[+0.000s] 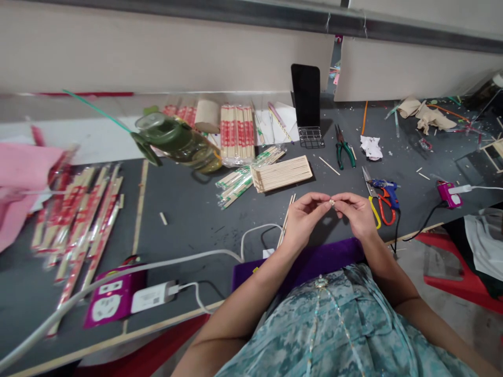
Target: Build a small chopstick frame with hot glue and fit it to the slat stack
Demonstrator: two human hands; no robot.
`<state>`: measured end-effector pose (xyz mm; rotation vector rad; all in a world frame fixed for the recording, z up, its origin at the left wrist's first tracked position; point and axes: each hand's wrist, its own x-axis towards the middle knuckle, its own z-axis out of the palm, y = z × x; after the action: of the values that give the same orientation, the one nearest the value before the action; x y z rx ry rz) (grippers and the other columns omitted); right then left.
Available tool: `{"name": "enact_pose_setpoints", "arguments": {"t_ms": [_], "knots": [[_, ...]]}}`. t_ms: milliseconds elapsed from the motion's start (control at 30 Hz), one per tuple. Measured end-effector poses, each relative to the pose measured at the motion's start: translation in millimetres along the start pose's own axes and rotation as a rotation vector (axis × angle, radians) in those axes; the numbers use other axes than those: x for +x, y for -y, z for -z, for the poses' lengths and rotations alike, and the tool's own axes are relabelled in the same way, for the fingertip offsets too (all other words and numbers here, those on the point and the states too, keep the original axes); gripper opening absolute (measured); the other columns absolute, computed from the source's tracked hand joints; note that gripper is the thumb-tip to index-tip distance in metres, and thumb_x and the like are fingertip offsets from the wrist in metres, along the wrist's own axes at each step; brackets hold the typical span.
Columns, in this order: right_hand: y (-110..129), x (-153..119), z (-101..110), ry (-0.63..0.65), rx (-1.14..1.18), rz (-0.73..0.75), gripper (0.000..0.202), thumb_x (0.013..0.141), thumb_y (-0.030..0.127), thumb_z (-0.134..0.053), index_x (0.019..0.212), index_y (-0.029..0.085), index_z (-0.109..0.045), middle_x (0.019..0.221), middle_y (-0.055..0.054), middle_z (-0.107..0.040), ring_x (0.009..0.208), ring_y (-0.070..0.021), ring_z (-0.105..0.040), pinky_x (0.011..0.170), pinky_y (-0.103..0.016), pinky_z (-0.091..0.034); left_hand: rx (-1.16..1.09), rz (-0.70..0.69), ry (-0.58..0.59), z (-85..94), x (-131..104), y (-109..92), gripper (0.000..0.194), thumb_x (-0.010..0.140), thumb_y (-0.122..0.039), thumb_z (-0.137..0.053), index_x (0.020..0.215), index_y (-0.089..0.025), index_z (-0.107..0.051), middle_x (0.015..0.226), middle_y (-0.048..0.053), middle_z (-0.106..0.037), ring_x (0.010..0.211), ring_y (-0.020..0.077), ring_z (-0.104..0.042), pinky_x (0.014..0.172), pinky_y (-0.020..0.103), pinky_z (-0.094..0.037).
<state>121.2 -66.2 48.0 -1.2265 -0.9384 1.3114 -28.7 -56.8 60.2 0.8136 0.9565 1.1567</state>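
Both hands meet over the front edge of the dark table. My left hand [305, 215] pinches a tiny pale piece [332, 202] between thumb and forefinger. From the other side, my right hand [356, 210] pinches the same piece; its exact shape is too small to tell. Thin wooden sticks [291, 205] lie partly behind my left hand. Beyond the hands sits a small tray made of wooden sticks [283, 174]. Scissors with red and yellow handles [380, 207] and a blue glue gun [387, 189] are right of my right hand.
Green-handled pliers [344, 152] and a phone on a stand [307, 97] are farther back. A green bottle [181, 141] and wrapped chopsticks [80, 214] lie left. A white cable [188, 255] crosses the table towards a purple power socket [112, 296]. Another purple socket [450, 195] is right.
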Motion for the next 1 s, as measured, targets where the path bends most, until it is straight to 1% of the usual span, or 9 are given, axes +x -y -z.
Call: {"name": "enact_pose_setpoints", "arguments": {"t_ms": [200,367,433,567,667,733,800,900,1000], "knots": [[0.3,-1.4,-0.6,-0.024,-0.054,0.006,0.024,0.072,0.041,-0.083,0.088,0.024,-0.079,0.075,0.000,-0.074,0.061,-0.0118,-0.060,0.056,-0.025,-0.051,0.006,-0.031,-0.015,-1.2,-0.1,0.4,0.023,0.069,-0.033,-0.089,0.082,-0.019,-0.077,0.081,0.002,-0.074,0.075,0.0136,-0.066,0.073,0.024,-0.053],[-1.3,-3.8,-1.8,-0.027,-0.120,0.075,0.018,0.076,0.039,-0.082,0.084,0.023,-0.077,0.080,0.000,-0.075,0.066,-0.0125,-0.064,0.063,-0.026,-0.054,-0.005,-0.048,-0.015,-1.2,0.1,1.5,0.020,0.067,-0.030,-0.090,0.078,-0.020,-0.077,0.081,0.001,-0.073,0.077,0.0125,-0.065,0.075,0.023,-0.053],[-0.6,-5.4,-1.4,-0.036,-0.194,0.166,0.015,0.081,0.036,-0.080,0.085,0.023,-0.076,0.082,-0.001,-0.074,0.072,-0.0140,-0.067,0.068,-0.027,-0.055,-0.038,-0.011,-0.023,-0.4,1.2,3.9,0.023,0.065,-0.029,-0.092,0.080,-0.020,-0.078,0.083,0.001,-0.074,0.077,0.0123,-0.066,0.076,0.023,-0.053],[2.4,-8.1,1.2,-0.049,-0.433,0.450,0.009,0.091,0.030,-0.070,0.090,0.023,-0.075,0.089,-0.003,-0.073,0.084,-0.0162,-0.068,0.075,-0.030,-0.056,-0.151,0.128,-0.004,2.1,4.3,9.6,0.032,0.060,-0.034,-0.095,0.082,-0.018,-0.078,0.080,0.002,-0.075,0.073,0.0127,-0.068,0.078,0.025,-0.055],[3.9,-9.5,2.9,-0.016,-0.523,0.554,0.009,0.094,0.026,-0.066,0.095,0.023,-0.075,0.092,-0.004,-0.073,0.087,-0.0167,-0.067,0.079,-0.032,-0.056,-0.194,0.184,0.004,3.2,6.1,10.9,0.034,0.058,-0.035,-0.096,0.079,-0.017,-0.077,0.077,0.002,-0.075,0.071,0.0125,-0.068,0.077,0.026,-0.055],[4.5,-10.4,3.0,-0.004,-0.517,0.541,0.010,0.094,0.028,-0.067,0.098,0.024,-0.075,0.094,-0.004,-0.073,0.088,-0.0171,-0.068,0.079,-0.032,-0.057,-0.196,0.174,-0.006,3.4,6.3,10.4,0.033,0.057,-0.033,-0.097,0.078,-0.018,-0.077,0.077,0.001,-0.076,0.071,0.0120,-0.068,0.077,0.025,-0.055],[5.1,-11.1,2.7,-0.024,-0.469,0.483,0.012,0.093,0.030,-0.067,0.100,0.024,-0.074,0.096,-0.004,-0.073,0.088,-0.0173,-0.069,0.078,-0.031,-0.057,-0.191,0.147,-0.013,3.2,5.9,9.9,0.030,0.057,-0.031,-0.097,0.077,-0.018,-0.078,0.078,0.001,-0.076,0.073,0.0117,-0.068,0.078,0.024,-0.054],[6.1,-10.8,2.1,-0.068,-0.380,0.352,0.014,0.092,0.034,-0.067,0.095,0.023,-0.075,0.091,-0.004,-0.074,0.085,-0.0170,-0.069,0.075,-0.029,-0.056,-0.170,0.097,-0.024,3.0,4.5,10.0,0.028,0.059,-0.028,-0.096,0.078,-0.019,-0.079,0.081,0.001,-0.077,0.077,0.0118,-0.068,0.079,0.023,-0.054],[6.3,-9.0,1.4,-0.048,-0.273,0.205,0.017,0.087,0.039,-0.071,0.088,0.022,-0.076,0.083,-0.002,-0.075,0.076,-0.0160,-0.069,0.070,-0.028,-0.056,-0.130,0.043,-0.029,2.5,2.7,10.5,0.025,0.061,-0.027,-0.095,0.080,-0.020,-0.079,0.084,0.002,-0.077,0.079,0.0122,-0.068,0.079,0.023,-0.054]]}}
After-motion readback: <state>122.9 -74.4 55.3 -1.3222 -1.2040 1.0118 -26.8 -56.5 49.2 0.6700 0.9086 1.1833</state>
